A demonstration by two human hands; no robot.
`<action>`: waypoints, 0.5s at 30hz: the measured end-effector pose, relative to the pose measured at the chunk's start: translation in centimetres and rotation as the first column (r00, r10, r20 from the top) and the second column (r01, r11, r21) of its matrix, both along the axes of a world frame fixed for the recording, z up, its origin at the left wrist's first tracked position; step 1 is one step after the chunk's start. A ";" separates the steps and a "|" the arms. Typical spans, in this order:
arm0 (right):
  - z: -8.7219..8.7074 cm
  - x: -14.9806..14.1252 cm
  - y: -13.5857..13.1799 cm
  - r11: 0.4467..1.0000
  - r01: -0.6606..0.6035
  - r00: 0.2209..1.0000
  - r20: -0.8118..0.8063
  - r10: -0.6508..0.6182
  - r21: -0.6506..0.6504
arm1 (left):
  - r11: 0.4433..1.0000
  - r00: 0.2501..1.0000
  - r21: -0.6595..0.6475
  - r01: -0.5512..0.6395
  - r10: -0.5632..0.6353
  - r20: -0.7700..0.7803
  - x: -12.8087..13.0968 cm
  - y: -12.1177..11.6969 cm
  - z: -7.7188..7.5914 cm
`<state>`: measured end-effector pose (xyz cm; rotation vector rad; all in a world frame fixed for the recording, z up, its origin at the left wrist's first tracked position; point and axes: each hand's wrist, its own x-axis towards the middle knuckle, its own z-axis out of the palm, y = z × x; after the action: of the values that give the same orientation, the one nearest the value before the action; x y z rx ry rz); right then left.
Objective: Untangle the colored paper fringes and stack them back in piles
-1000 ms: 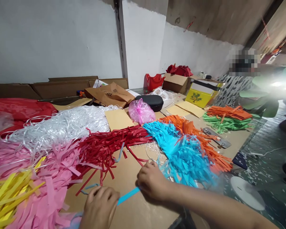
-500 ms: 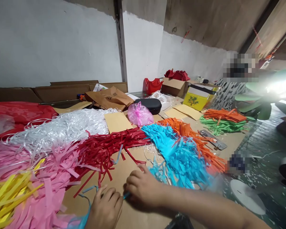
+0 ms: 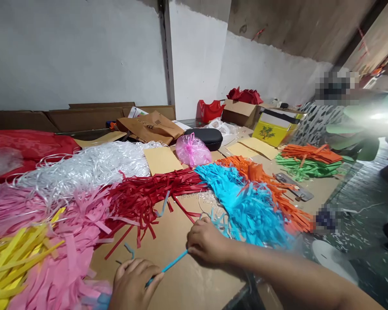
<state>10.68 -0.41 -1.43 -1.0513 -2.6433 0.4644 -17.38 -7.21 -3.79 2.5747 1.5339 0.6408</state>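
Note:
Between my two hands a narrow blue strip [image 3: 175, 261] is stretched taut over the brown board. My left hand [image 3: 134, 282], low in the view, pinches its near end between thumb and finger. The far end disappears into the closed fingers of my right hand [image 3: 208, 241]. A heap of bright blue strips [image 3: 242, 202] lies just beyond my right hand. Dark red strips [image 3: 155, 185] are spread ahead of both hands. Left of my left hand are pink strips [image 3: 74, 241], with yellow strips [image 3: 16, 258] on top of them.
White stringy material [image 3: 90, 165] is heaped at the back left. A pink plastic bag [image 3: 193, 150] sits by a black case [image 3: 207, 137]. Orange strips [image 3: 268, 185] lie to the right, near a yellow box [image 3: 274, 128]. A person in a patterned garment [image 3: 310, 118] is behind at right.
My right hand has moved right, away from my left hand, which has shifted slightly left. A longer length of the blue strip now shows between them. The view has tilted slightly.

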 end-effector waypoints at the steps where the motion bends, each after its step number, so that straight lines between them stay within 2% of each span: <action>1: 0.1 -0.3 0.1 0.999 0.026 1.000 0.012 -0.026 -0.023 | 0.998 1.000 -0.060 -0.024 0.024 -0.001 0.1 0.0 0.0; 3: 0.4 -0.8 0.2 0.997 0.064 0.997 0.039 -0.063 -0.034 | 0.983 0.997 -0.172 -0.070 0.068 -0.020 0.4 0.2 0.2; 5: 0.6 -1.3 0.3 0.995 0.099 0.993 0.059 -0.098 -0.021 | 0.967 0.991 -0.219 -0.128 0.118 -0.059 0.8 0.3 0.6; 7: 0.8 -1.6 0.2 0.996 0.078 0.993 0.084 -0.080 0.036 | 0.978 0.987 -0.155 -0.143 0.128 -0.101 1.2 0.4 1.0; 9: 1.0 -1.6 0.0 0.984 -0.075 0.990 0.130 0.054 0.162 | 0.999 0.985 -0.008 -0.053 0.051 -0.164 1.7 0.3 1.2; 10: 1.0 -1.6 -0.1 0.955 -0.174 0.977 0.162 0.137 0.241 | 0.998 0.979 0.070 0.011 0.003 -0.203 2.0 0.2 1.2; 12: 0.9 -1.5 -0.5 0.863 -0.325 0.941 0.223 0.255 0.387 | 0.977 0.961 0.186 0.107 -0.054 -0.271 2.8 -0.2 0.8; 15: 0.6 -1.8 -0.7 0.768 -0.382 0.923 0.257 0.286 0.515 | 0.952 0.966 0.279 0.123 -0.050 -0.253 4.2 -0.4 -0.3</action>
<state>8.85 -1.12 -0.85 -0.4441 -2.8390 -0.3531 -13.15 -7.57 -4.07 3.0259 1.4748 0.6021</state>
